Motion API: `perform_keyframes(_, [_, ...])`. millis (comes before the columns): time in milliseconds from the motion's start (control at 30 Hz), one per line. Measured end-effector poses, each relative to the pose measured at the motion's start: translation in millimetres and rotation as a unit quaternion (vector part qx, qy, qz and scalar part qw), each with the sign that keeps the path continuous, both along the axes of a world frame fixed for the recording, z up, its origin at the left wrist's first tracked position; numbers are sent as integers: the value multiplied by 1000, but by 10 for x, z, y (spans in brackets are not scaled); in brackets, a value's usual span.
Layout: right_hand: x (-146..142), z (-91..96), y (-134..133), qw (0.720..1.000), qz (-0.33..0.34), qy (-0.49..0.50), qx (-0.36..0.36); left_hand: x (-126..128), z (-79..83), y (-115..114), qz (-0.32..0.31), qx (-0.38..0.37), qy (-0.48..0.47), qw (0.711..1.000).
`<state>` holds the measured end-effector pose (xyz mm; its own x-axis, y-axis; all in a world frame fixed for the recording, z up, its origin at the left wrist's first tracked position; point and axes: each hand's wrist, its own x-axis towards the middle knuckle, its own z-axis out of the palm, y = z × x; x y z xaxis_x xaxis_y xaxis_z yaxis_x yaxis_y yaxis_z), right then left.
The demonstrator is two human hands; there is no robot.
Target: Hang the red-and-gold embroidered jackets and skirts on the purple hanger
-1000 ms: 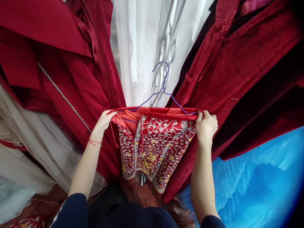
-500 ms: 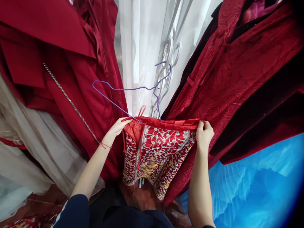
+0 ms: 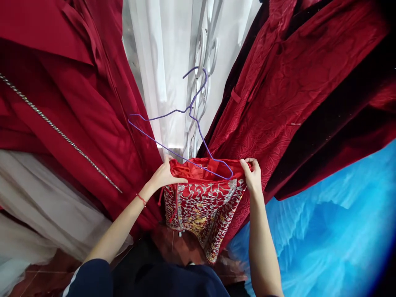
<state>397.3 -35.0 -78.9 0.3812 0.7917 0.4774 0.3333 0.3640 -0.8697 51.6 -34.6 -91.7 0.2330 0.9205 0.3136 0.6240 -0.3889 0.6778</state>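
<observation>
Skirt [image 3: 201, 212], red with silver scroll embroidery and gold motifs, hung at center of frame, below the middle, waistband [image 3: 213, 181] up. Both hands were on it. Left hand [image 3: 162, 175]: grip closed on the left end of the waistband, thumb stretched along the front edge. Right hand [image 3: 253, 175]: grip closed on the right end, thumb and fingers pinching the fabric. Waist opening was spread between the two, red lining showing inside. Thin red tie [image 3: 175, 211] trailed down the left side of the skirt.

Purple wire hanger [image 3: 191, 107] stood tilted above the waist. Left corner stuck out over the red satin gown [image 3: 77, 78]; right corner sat low in the opening, against the lining. Hook was up at top center, by the white scrollwork rack [image 3: 201, 47]; can't tell if it was caught on it.

Red cord bracelet [image 3: 141, 200] on the left wrist.

Surroundings: rhinestone trim [image 3: 63, 134] ran diagonally down the gown at left. Pale tulle [image 3: 58, 198] at lower left. White drape [image 3: 168, 49] at top center. Red textured gown [image 3: 278, 95] at upper right, dark velvet [image 3: 328, 119] next to it, blue ruffled fabric [image 3: 334, 222] at lower right. Reddish-brown floor [image 3: 173, 243] showed at bottom.
</observation>
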Motion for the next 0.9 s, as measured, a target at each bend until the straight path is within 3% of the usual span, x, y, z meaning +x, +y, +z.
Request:
perform_keyframes(100, [0,-94,25,998,56,12,-33,81,-151,-30,-72,52,61,994])
perform_keyframes(167, [34,-148,3,993,100,6,-55,83,-258,-45,-82,71,79,991])
perform_keyframes(333, [225,-275,-127,977,196,-20,-88,-44,-430,-17,88,30,62,994])
perform_keyframes(467, [366,-277,-110,955,267,-78,-103,-116,-399,-23,134,17,68,988])
perform_keyframes(667, [365,-247,-9,882,396,-194,-166,-119,-375,-42,230,-10,23,973])
perform_keyframes(733, [325,-310,14,882,390,-199,-177,-127,-420,-33,223,-5,-28,974])
perform_keyframes(900, [130,-454,150,932,285,-155,-163,-73,-477,-144,213,-27,-62,975])
